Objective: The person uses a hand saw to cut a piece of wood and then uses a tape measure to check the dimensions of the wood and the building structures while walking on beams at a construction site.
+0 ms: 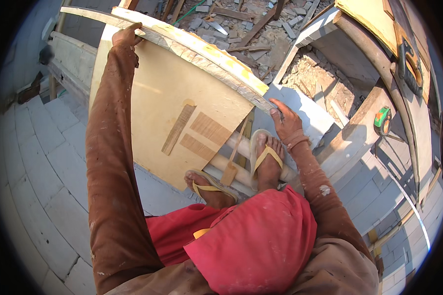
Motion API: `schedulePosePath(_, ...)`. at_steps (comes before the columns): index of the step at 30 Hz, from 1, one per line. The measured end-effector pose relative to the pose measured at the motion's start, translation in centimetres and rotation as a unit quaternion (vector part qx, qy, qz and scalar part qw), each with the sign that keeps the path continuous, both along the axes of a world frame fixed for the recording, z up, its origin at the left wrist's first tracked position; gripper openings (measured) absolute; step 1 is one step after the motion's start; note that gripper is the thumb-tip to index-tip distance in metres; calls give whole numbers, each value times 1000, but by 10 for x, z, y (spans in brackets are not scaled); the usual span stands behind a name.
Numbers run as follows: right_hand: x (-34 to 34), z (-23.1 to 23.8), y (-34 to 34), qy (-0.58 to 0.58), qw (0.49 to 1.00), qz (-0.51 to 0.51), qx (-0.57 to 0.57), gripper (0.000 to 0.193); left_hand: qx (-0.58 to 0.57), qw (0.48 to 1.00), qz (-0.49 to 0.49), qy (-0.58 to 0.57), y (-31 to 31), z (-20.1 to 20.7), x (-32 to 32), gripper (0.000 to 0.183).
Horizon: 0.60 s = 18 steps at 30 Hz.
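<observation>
A long pale wooden plank [197, 54] with a rough, cracked face slants across the top middle, beside a yellow-stained strip [216, 55]. My left hand [126, 37] is closed over the plank near its far left part, and a thin strip sticks out past it to the left. At the plank's right end, my right hand [286, 120] grips the end with thumb and fingers. Below the plank lies a plywood sheet [152, 108] with several darker rectangular pieces or patches [209, 127] on it. The undersides of both hands are hidden.
My sandalled feet [268, 162] stand on the plywood's edge and round poles [226, 164]. Rubble [241, 29] and broken wood lie below, beyond the plank. To the right, a hand saw [409, 64] and a green tape measure [382, 120] rest on boards. Grey block walls [39, 162] flank the left.
</observation>
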State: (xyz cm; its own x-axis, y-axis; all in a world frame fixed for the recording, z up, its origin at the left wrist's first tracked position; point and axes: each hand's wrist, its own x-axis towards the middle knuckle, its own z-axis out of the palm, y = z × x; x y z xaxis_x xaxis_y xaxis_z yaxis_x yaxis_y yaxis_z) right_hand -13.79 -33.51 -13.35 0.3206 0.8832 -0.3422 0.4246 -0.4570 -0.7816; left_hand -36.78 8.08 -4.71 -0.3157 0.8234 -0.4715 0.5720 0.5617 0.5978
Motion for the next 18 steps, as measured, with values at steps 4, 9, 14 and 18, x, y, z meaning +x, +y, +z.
schedulePosePath(4, -2, 2, 2, 4, 1000, -1, -18, 30, 13, 999, -43, 6, 6, 0, -9, 41)
schedulePosePath(9, 7, -3, -3, -6, 1000, -12, -20, 31, 53, 998, 3, -42, -1, -13, 12, 39)
schedulePosePath(14, 4, -2, 5, 4, 1000, 10, -1, 30, 90, 986, -133, 34, 37, -32, -52, 41)
schedulePosePath(18, 7, -8, 0, -21, 999, 1, -31, 30, -13, 999, 24, -36, 0, -15, 6, 41)
